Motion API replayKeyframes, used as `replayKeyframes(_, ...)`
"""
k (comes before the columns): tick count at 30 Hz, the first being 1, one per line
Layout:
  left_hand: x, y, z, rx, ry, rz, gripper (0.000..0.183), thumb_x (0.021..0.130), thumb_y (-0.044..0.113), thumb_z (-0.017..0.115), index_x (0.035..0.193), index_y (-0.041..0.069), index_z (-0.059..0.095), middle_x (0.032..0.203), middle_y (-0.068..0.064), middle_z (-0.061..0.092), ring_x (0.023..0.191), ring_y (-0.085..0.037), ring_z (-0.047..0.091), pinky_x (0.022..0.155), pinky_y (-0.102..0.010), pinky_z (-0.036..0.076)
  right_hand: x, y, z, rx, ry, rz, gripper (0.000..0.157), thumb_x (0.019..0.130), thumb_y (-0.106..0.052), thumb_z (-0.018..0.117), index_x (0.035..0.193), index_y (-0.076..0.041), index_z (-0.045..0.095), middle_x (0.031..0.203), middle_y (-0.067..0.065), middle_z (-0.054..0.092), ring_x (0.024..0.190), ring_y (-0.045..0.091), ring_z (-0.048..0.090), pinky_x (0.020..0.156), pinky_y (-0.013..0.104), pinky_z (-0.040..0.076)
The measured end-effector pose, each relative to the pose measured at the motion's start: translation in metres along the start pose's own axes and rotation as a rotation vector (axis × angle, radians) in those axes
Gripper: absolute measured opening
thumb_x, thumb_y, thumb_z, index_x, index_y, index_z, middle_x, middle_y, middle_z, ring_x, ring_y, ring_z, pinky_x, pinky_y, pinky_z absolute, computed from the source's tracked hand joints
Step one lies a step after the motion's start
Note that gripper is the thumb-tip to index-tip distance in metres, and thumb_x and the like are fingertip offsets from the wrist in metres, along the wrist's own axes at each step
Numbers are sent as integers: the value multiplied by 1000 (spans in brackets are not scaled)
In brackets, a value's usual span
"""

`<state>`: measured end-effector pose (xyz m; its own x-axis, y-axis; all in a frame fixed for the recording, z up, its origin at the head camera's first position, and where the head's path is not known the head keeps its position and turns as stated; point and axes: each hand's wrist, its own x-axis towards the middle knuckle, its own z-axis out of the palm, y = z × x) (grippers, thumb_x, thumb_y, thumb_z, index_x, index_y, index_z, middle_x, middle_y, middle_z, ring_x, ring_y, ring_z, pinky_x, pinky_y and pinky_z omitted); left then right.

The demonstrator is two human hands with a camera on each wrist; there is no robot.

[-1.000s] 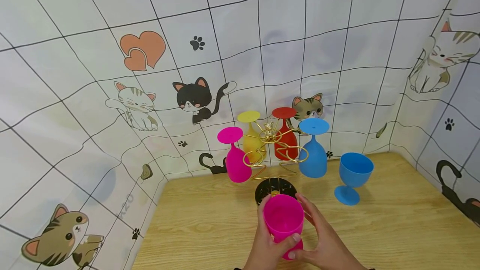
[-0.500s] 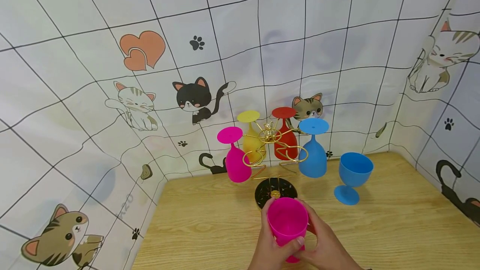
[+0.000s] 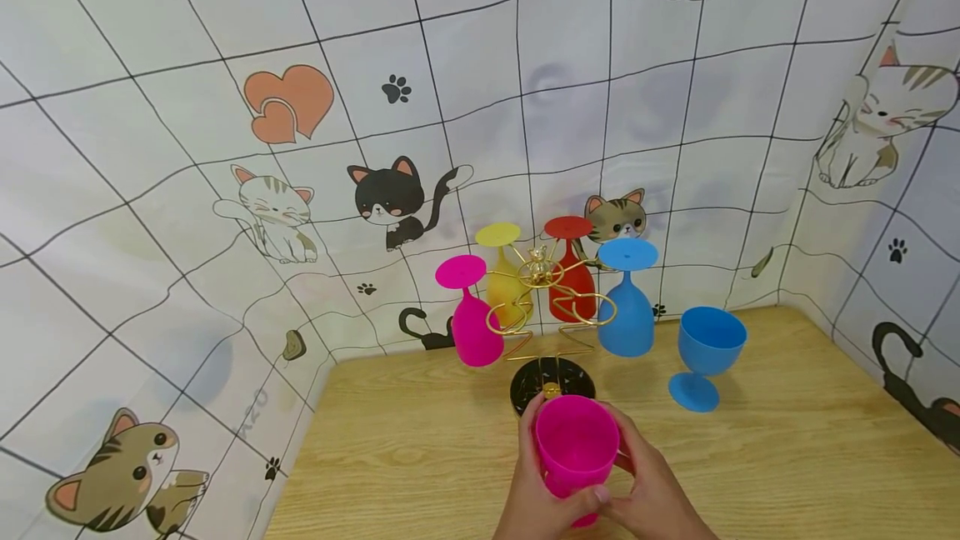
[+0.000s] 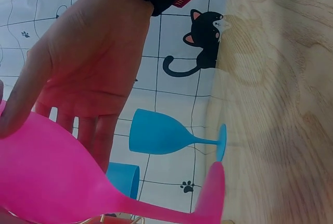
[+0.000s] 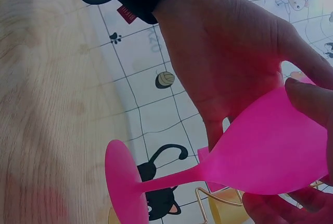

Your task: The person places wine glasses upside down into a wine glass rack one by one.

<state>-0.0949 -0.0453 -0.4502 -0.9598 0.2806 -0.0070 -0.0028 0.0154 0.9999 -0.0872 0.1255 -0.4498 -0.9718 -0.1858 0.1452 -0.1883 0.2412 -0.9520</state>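
Both hands hold a pink plastic goblet (image 3: 577, 432) by its bowl, mouth up, in front of the rack. The left hand (image 3: 534, 486) wraps the left side, its thumb across the near face. From the right, the right hand (image 3: 648, 486) curls around the bowl, with the thumbs close together. Both wrist views show the pink goblet's stem and round foot below the hands, close over the wooden table. Just beyond stands a gold wire rack (image 3: 540, 273) on a round black base (image 3: 528, 386). Pink (image 3: 476, 332), yellow (image 3: 498, 233), red (image 3: 567, 227) and blue (image 3: 627, 319) goblets hang upside down on it.
An upright blue goblet (image 3: 711, 340) stands on the wooden table (image 3: 397, 432), right of the rack. Behind and beside the table rise walls (image 3: 570, 107) covered in a white grid sheet with cat prints.
Over the last second the held pink goblet and both hands have shifted slightly right and toward the person. The rack and the other goblets stay in place.
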Motion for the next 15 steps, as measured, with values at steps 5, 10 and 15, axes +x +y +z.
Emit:
replayKeyframes(5,-1,-3,0,-29,-16,35,96,78,37,83,150,40,19,142,5,45,128,-23,44,94,-26,53,0,1,3,50,4,46,85,81,-20,80,149,-21,29,146,7,47,128,32,48,90,18,52)
replayKeyframes(10,-2,-6,1,-75,-1,44,89,79,32,82,148,35,27,140,1,48,125,-23,47,94,-29,53,1,1,5,51,-8,72,91,76,-23,85,149,-21,30,147,5,45,130,30,46,91,17,50)
replayKeyframes(15,-1,-7,1,-81,35,-16,89,78,26,82,147,37,29,139,1,48,124,-24,47,93,-30,52,3,2,6,-19,0,-4,94,74,-26,86,149,-22,31,145,3,47,125,9,49,92,21,52)
